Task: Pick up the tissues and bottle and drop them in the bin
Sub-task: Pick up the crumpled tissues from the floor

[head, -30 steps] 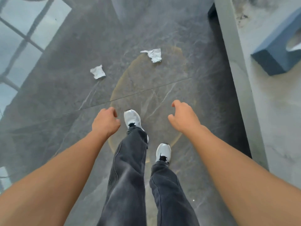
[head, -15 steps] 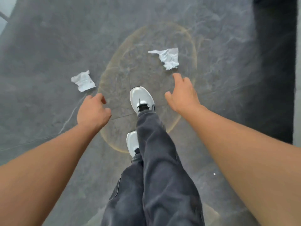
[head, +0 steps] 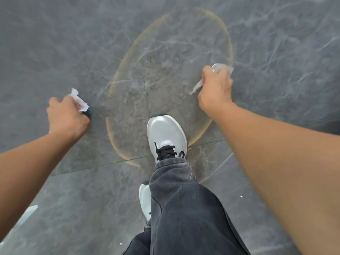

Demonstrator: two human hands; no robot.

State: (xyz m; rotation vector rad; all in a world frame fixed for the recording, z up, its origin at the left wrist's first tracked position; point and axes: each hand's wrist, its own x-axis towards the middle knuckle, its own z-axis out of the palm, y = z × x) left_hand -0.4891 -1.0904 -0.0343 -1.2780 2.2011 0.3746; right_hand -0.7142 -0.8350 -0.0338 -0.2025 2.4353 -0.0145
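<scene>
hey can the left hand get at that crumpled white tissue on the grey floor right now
Yes, it looks so: the left hand is already closed around the crumpled white tissue down at the grey marble floor, with nothing in between.

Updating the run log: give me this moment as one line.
left hand: shut on tissue | right hand: shut on tissue | bottle, bin: out of view | next: find them

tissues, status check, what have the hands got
Left hand shut on left tissue. Right hand shut on right tissue. Bottle, bin not in view. Grey floor nearby bare.
</scene>
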